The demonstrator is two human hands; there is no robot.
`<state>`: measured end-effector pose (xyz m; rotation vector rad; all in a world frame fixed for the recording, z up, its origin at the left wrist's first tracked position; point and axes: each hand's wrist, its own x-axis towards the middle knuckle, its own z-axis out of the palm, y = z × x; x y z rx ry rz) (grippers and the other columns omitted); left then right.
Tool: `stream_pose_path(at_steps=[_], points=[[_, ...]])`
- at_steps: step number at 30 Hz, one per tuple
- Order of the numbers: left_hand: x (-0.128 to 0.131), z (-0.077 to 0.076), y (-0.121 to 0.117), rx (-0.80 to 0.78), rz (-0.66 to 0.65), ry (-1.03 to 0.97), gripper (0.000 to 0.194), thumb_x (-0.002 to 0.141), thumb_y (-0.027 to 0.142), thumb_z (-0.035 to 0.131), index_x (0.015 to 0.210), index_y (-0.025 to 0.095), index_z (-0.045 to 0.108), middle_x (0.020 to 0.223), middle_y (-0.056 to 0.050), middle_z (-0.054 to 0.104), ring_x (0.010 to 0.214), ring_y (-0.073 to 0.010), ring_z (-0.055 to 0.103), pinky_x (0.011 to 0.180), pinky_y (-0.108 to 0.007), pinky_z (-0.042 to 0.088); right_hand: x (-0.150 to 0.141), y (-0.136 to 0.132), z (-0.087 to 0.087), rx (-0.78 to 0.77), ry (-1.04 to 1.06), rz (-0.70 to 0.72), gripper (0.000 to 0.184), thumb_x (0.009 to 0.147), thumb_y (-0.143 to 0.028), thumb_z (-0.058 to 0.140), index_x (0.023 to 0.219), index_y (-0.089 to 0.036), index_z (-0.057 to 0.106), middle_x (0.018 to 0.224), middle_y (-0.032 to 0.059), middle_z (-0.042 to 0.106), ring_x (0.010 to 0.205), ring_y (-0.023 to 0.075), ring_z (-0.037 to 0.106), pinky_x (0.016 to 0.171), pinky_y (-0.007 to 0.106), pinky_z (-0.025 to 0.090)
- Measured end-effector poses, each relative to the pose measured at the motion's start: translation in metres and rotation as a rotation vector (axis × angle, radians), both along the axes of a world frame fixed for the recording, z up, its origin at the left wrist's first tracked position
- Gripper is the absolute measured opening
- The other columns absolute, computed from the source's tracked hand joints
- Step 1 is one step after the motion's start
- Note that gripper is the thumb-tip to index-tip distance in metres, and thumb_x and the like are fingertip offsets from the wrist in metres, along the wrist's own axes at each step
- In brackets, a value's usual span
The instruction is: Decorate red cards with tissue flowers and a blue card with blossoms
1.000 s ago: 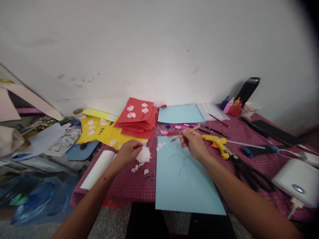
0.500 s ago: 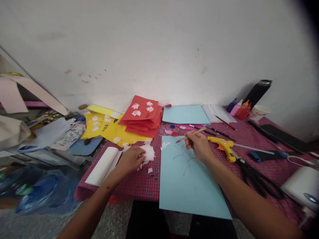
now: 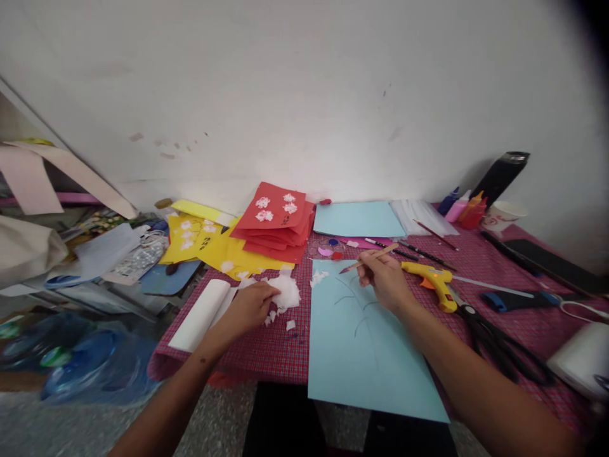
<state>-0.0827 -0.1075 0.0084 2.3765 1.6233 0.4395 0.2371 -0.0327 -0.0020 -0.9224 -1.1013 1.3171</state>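
Note:
My right hand [image 3: 383, 278] holds a paintbrush [image 3: 382, 252] with a pale wooden handle; its dark reddish tip points left, over the top of a light blue sheet [image 3: 342, 362]. Thin dark curved lines mark this sheet, and a torn white scrap [image 3: 318, 277] lies at its top left. My left hand [image 3: 252, 306] is left of the sheet, its fingers curled together at the edge of a torn piece of white tissue paper [image 3: 288, 292]. What its fingertips pinch is hidden. Smaller white bits lie just below those fingers. A white paper roll [image 3: 198, 316] lies left of it.
Red cards [image 3: 271, 219] with white blossoms are stacked behind, beside yellow sheets [image 3: 223, 251]. Paint spots [image 3: 333, 249] are beyond the blue sheet. On the right lie a yellow glue gun [image 3: 435, 279], scissors [image 3: 495, 336], paint bottles [image 3: 471, 212] and a black flask [image 3: 507, 178].
My left hand has come down from above the tissue onto its edge and nearby scraps. The brush stays in my right hand over the sheet's top. The whole view has shifted slightly.

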Motion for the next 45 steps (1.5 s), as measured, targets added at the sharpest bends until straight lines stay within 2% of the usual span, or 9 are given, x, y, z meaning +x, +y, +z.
stream_pose_path(at_steps=[8,19,28,34,38,41,45], points=[[0.004,0.009,-0.002,0.019,0.024,0.021,0.025,0.088,0.018,0.046,0.079,0.019,0.069,0.084,-0.006,0.07,0.078,-0.0196,0.061,0.072,-0.031,0.041,0.002,0.002,-0.005,-0.001,-0.009,-0.002,0.027,0.082,-0.044,0.069,0.076,-0.019,0.06,0.057,-0.0016,0.059,0.042,0.0108,0.048,0.041,0.025,0.036],[0.002,0.007,0.0,-0.021,0.127,-0.101,0.013,0.079,0.024,0.059,0.07,0.02,0.067,0.073,-0.003,0.067,0.068,-0.017,0.058,0.062,-0.028,0.037,0.002,0.003,-0.008,0.02,-0.005,0.009,0.026,0.083,-0.044,0.069,0.076,-0.021,0.06,0.057,-0.0026,0.058,0.043,0.0108,0.048,0.041,0.025,0.037],[0.002,0.009,-0.001,-0.056,0.183,-0.191,0.015,0.077,0.03,0.062,0.066,0.019,0.062,0.067,0.0,0.065,0.061,-0.0139,0.056,0.057,-0.025,0.036,0.001,0.002,-0.005,0.018,-0.021,-0.008,0.027,0.081,-0.044,0.07,0.076,-0.02,0.06,0.057,-0.0017,0.058,0.043,0.011,0.048,0.041,0.025,0.037],[-0.003,0.012,0.001,-0.109,0.214,-0.424,0.022,0.081,0.038,0.06,0.072,0.018,0.061,0.07,0.0,0.063,0.065,-0.0135,0.057,0.06,-0.024,0.041,0.0,0.001,-0.005,0.031,-0.02,-0.006,0.029,0.082,-0.045,0.069,0.073,-0.019,0.059,0.056,-0.0014,0.058,0.042,0.0103,0.047,0.04,0.024,0.036],[0.003,0.011,0.009,-0.148,0.257,-0.718,0.023,0.077,0.039,0.065,0.078,0.017,0.059,0.07,0.002,0.062,0.064,-0.0115,0.056,0.06,-0.023,0.043,0.0,0.001,-0.005,0.043,-0.024,0.027,0.03,0.081,-0.047,0.07,0.075,-0.019,0.059,0.059,-0.0012,0.06,0.043,0.0103,0.048,0.041,0.024,0.037],[0.023,0.01,0.018,-0.236,0.277,-0.958,0.027,0.072,0.037,0.071,0.088,0.017,0.064,0.074,0.001,0.065,0.064,-0.0113,0.058,0.061,-0.023,0.045,-0.001,-0.001,-0.003,0.07,-0.024,0.095,0.029,0.082,-0.046,0.07,0.079,-0.019,0.06,0.063,-0.0001,0.063,0.044,0.0105,0.05,0.041,0.023,0.036],[0.068,0.007,0.029,-0.325,0.294,-1.269,0.029,0.068,0.036,0.077,0.088,0.016,0.069,0.078,-0.001,0.068,0.065,-0.0104,0.059,0.064,-0.025,0.049,-0.003,-0.008,0.002,0.085,0.047,0.202,0.024,0.084,-0.043,0.068,0.089,-0.02,0.061,0.067,0.0003,0.066,0.045,0.0108,0.051,0.043,0.023,0.035]])
